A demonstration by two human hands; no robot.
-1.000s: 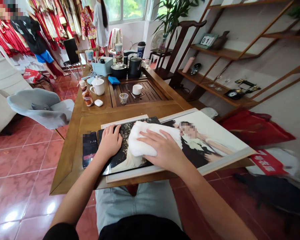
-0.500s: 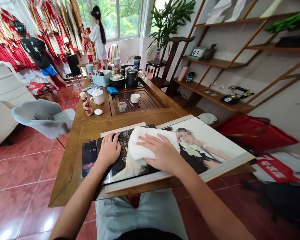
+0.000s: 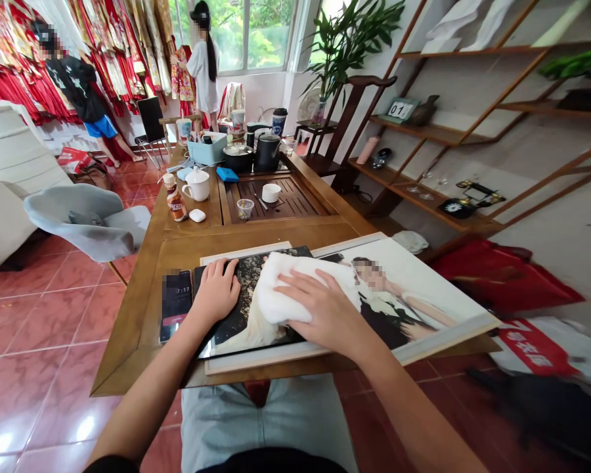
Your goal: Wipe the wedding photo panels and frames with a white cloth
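Note:
My right hand (image 3: 325, 309) holds a folded white cloth (image 3: 276, 312) down on a dark glossy photo panel (image 3: 243, 335), its fingers spread over the top of the cloth. Flat on the panel's left part rests my left hand (image 3: 218, 287), open, with fingers stretched forward. The panel shows a pale gown and lies on a light wooden-framed board (image 3: 217, 366). To the right, partly under the cloth and my right forearm, is a larger framed portrait (image 3: 448, 289) of a figure in black. A phone (image 3: 176, 305) with a lit screen lies left of the panel.
On the wooden table (image 3: 138, 328) farther off stand a bottle (image 3: 176, 200), white teapot (image 3: 197, 184), white cup (image 3: 271, 192) and black kettle (image 3: 267, 153). A grey chair (image 3: 79, 220) is at left, shelves (image 3: 438, 131) at right. Two people are near hanging garments.
My right hand has shifted slightly to the right with the cloth. My left hand keeps its place on the panel. The camera view has tilted a little, and the phone's display reads differently.

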